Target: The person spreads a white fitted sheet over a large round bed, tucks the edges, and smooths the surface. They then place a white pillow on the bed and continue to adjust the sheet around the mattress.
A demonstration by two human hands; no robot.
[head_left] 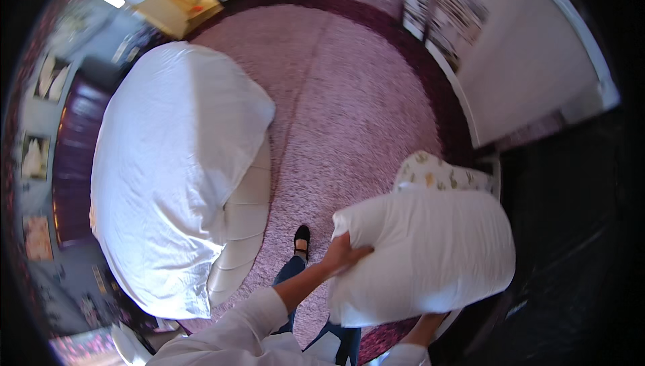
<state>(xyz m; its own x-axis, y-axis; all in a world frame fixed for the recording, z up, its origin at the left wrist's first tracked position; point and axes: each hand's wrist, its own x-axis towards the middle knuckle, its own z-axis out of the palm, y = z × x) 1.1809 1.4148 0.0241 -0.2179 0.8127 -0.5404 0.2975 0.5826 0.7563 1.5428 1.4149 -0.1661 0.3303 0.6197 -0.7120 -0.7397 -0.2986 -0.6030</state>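
A thick white bundle of bedding (430, 252), which looks like a folded duvet, is in front of me on the right. My left hand (344, 256) is closed on its left edge, thumb lying over the top. My right hand (433, 319) reaches under its near edge, and its fingers are hidden beneath the bundle. To the left is a bed with a white sheet (175, 178) spread over it. The sheet is wrinkled and leaves the cream padded side (242, 225) of the bed partly bare.
Beyond the bundle lies a pale cloth item with a small green print (437, 171). A pink carpet (356, 90) with a dark border covers the floor between bed and bundle. A purple headboard (77, 157) stands at the left wall. Mirrored or white panels (531, 50) rise at the right.
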